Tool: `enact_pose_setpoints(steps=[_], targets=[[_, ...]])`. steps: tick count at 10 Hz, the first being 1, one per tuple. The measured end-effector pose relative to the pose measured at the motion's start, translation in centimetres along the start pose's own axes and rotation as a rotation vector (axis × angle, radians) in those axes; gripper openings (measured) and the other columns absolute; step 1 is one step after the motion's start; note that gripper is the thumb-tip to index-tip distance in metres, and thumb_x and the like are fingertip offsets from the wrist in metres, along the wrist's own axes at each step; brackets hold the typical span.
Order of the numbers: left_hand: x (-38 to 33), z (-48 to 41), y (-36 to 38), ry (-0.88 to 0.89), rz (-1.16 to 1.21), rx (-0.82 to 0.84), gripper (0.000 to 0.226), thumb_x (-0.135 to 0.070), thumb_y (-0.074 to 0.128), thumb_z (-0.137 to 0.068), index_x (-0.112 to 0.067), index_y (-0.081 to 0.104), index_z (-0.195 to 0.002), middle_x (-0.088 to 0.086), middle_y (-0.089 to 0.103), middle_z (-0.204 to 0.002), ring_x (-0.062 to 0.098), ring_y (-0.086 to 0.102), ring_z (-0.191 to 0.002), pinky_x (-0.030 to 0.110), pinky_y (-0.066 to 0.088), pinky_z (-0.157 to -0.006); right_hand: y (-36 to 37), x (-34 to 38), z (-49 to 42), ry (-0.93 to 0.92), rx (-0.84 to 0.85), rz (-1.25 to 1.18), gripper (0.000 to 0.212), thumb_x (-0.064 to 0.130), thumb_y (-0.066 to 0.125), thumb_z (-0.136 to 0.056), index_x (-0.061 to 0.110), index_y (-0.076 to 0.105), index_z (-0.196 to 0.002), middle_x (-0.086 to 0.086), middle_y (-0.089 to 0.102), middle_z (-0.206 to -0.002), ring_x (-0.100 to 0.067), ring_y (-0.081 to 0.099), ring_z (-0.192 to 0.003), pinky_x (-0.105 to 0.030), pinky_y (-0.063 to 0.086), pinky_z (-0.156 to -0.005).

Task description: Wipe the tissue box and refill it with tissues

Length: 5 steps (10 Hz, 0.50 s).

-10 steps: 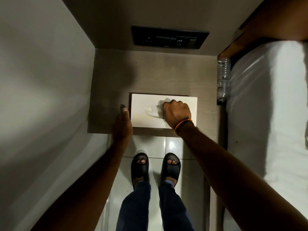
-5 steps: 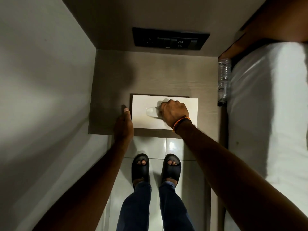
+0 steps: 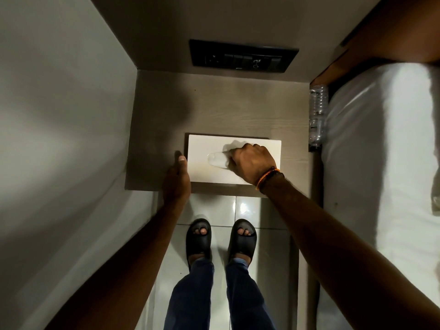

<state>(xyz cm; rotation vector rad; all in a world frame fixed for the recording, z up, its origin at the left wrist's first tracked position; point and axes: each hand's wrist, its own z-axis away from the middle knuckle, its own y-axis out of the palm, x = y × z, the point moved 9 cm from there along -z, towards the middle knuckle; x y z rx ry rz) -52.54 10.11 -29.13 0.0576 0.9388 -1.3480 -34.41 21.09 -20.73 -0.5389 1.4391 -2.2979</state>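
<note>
The white tissue box (image 3: 212,148) lies flat on the wood-grain tabletop (image 3: 214,110), close to the tabletop's near edge, its long side running left to right. My right hand (image 3: 252,161) rests on top of the box, over its right half, fingers curled into a loose fist at the oval slot (image 3: 215,160) in the middle of the lid; the part of the slot left of my knuckles shows pale and translucent. Whether my fingers pinch a cloth or a tissue there I cannot tell, since the hand covers it. An orange thread band (image 3: 267,177) circles that wrist, just past the box's near right corner.

My left hand (image 3: 176,181) lies against the box's left end, the thumb stretched straight along that side and touching it; the other fingers are out of sight, so its grip is unclear.

Beyond the box, on the wall, sits a dark switch panel (image 3: 242,56). To the box's right, well apart, a clear plastic bottle (image 3: 317,115) stands wedged between the tabletop and the white bed (image 3: 381,163). Nearer than the box, my feet in black slippers (image 3: 221,239) stand on the glossy tiled floor (image 3: 214,208).
</note>
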Motion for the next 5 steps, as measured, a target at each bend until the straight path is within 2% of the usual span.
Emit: enact_pose_setpoints(steps=[2,3,4,5], targets=[[-0.1,0.1,0.3,0.001,-0.006,0.000,0.097,-0.086,0.019,-0.075,-0.018,0.064,-0.128,0.013,0.068,-0.120,0.036,0.067,-0.106,0.056,0.057,-0.093,-0.5,-0.3,1.2,0.054,-0.023,-0.027,0.031,0.040,0.047,-0.100,0.019,0.069,-0.110,-0.013,0.073,-0.101,-0.038,0.067,-0.096,-0.038,0.049,-0.082],[0.1,-0.5,0.2,0.006,-0.045,-0.013,0.095,-0.083,0.016,-0.079,-0.016,0.066,-0.121,0.013,0.070,-0.112,0.036,0.068,-0.098,0.054,0.059,-0.089,-0.3,-0.8,1.6,0.064,-0.048,-0.043,0.031,0.037,0.047,-0.100,0.020,0.069,-0.110,-0.014,0.073,-0.097,-0.039,0.067,-0.091,-0.039,0.049,-0.080],[-0.6,-0.3,-0.5,0.017,-0.117,-0.050,0.086,-0.075,0.018,-0.091,-0.009,0.071,-0.106,0.012,0.071,-0.096,0.032,0.068,-0.088,0.044,0.058,-0.083,0.1,-0.7,1.9,0.098,-0.043,-0.089,0.029,0.037,0.048,-0.101,0.021,0.070,-0.109,-0.015,0.073,-0.093,-0.041,0.067,-0.087,-0.039,0.049,-0.077],[-1.7,-0.1,-1.3,0.054,-0.191,-0.110,0.069,-0.055,0.026,-0.106,-0.003,0.072,-0.099,0.009,0.063,-0.087,0.026,0.059,-0.083,0.032,0.040,-0.075,-1.4,-2.1,2.3,0.156,-0.195,-0.214,0.026,0.040,0.051,-0.099,0.025,0.073,-0.103,-0.010,0.074,-0.077,-0.038,0.070,-0.076,-0.037,0.051,-0.069]])
